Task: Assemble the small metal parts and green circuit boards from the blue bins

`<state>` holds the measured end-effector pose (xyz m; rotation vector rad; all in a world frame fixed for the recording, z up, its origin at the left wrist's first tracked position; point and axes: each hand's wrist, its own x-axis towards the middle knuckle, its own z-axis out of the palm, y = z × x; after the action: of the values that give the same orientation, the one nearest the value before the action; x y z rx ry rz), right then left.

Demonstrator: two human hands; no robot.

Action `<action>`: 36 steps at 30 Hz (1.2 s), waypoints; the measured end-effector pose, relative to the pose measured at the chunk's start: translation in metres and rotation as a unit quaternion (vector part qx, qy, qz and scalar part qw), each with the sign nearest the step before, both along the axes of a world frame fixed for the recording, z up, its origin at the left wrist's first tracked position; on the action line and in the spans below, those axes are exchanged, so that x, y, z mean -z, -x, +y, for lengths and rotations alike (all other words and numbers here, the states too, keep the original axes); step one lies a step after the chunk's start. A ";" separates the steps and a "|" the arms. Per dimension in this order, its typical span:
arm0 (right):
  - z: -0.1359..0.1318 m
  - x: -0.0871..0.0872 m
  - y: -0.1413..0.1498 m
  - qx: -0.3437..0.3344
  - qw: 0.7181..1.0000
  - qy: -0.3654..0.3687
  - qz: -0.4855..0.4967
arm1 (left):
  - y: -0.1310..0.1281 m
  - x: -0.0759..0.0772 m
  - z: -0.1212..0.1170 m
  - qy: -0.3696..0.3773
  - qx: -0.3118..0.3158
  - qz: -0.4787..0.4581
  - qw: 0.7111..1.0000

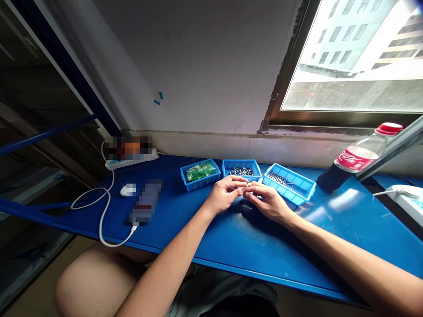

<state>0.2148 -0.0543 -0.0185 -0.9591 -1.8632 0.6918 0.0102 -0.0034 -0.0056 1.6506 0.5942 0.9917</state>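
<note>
My left hand and my right hand meet fingertip to fingertip above the blue table. Both are closed in a pinch around something small, which the fingers mostly hide. Just behind them stands a blue tray with small dark and shiny metal parts. To its left, another blue tray holds green pieces, perhaps in clear wrapping. Beyond my right hand, a third blue tray sits at an angle, with thin metal pins or screws inside.
A cola bottle with a red cap stands at the right by the window. On the left lie a blurred phone on a white cable and a small white case. White power strips rest at both ends.
</note>
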 end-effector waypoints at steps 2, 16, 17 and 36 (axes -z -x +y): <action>0.001 0.002 -0.002 0.000 1.000 0.012 0.016 | -0.001 0.001 0.000 -0.004 0.004 0.005 1.000; 0.003 0.010 -0.005 0.049 0.990 0.098 0.089 | 0.001 -0.006 -0.003 -0.039 -0.025 0.043 0.998; 0.003 0.011 -0.005 0.049 0.990 0.098 0.087 | 0.001 -0.007 -0.003 -0.042 -0.032 0.043 0.998; -0.003 -0.002 -0.002 0.013 0.998 0.063 0.020 | 0.000 0.001 0.003 -0.082 -0.029 0.035 0.996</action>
<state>0.2166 -0.0568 -0.0170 -1.0402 -1.7874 0.8139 0.0105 -0.0004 -0.0064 1.8283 0.6245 1.0513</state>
